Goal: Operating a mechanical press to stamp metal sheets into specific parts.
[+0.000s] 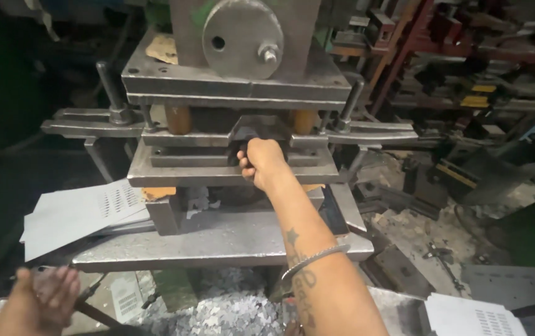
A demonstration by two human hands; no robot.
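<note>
Head view: the right hand (261,162) reaches far into the gap between the die plates of the press (236,93), fingers closed around a dark part (252,132) seated there. The left hand (40,298) rests near and low at the left, fingers spread, on a rod (96,314). Perforated sheets (77,214) lie stacked left of the bed, and metal scrap (230,308) is heaped below, so punching appears well under way; the part is not yet out of the die.

No packages, labels, signs or screens show anywhere in this workshop.
</note>
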